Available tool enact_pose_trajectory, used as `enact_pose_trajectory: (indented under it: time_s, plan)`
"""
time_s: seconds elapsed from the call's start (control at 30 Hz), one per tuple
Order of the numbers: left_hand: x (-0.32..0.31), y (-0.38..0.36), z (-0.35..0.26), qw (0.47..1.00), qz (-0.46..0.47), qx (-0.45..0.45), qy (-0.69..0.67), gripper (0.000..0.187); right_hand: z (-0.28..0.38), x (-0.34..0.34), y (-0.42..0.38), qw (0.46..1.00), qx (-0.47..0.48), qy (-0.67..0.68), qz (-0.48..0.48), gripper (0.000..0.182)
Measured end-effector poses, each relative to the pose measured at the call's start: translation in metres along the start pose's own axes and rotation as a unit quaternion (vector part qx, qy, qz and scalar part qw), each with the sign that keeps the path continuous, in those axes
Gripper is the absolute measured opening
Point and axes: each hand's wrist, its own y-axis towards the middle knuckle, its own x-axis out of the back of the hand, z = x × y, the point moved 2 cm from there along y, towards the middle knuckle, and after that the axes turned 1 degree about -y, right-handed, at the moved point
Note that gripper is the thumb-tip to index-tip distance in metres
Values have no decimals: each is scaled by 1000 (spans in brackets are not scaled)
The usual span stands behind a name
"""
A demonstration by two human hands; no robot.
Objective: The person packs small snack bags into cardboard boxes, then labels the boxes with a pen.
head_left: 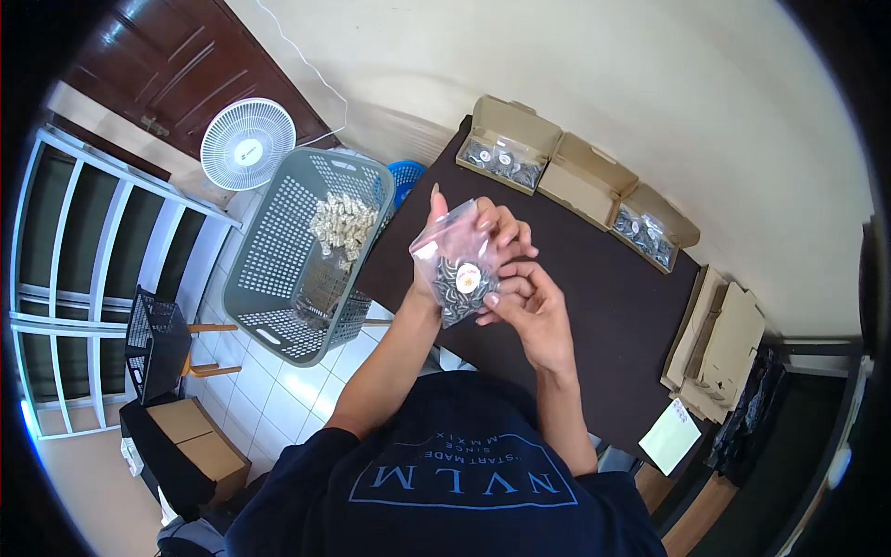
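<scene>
A clear plastic bag (448,265) of small grey, shiny curled pieces is held up over the near edge of the dark table. On its front is a round white sticker (468,278) with a small orange mark. My left hand (506,227) supports the bag from behind, thumb up at its left and fingers bent past its right edge; the palm is hidden. At the bag's lower right edge, my right hand (534,311) grips with thumb and fingertips, close to the sticker.
Open cardboard boxes (585,176) line the dark brown table's (594,288) far edge, two with similar bags inside. Flattened cardboard (729,348) and a pale paper (670,436) lie right. Left stands a grey basket (264,232) holding cream-coloured pieces (343,225), near a white fan (248,144).
</scene>
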Motion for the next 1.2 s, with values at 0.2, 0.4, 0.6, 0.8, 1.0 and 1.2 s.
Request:
enact_pose_trajectory:
  time_s: [0.2,0.4,0.6,0.8,1.0,1.2]
  plan:
    - [-2,-19,-17,983,-140,-68,101,90,22,-1,4,995,94,-30,-6,17]
    - [-7,-32,-28,837,-260,-179,447,33,22,0,5,990,134,-10,-46,14]
    - [0,-32,-37,876,-258,-147,380,11,12,3,5,993,113,-11,-39,13]
    - [-6,-26,-37,928,-248,-76,269,15,2,4,7,993,107,29,-51,14]
    - [0,-35,-17,872,-220,-73,430,20,12,5,12,992,106,-37,-49,19]
    - [-6,-37,-18,866,-189,-12,463,23,26,5,22,976,134,-165,-45,16]
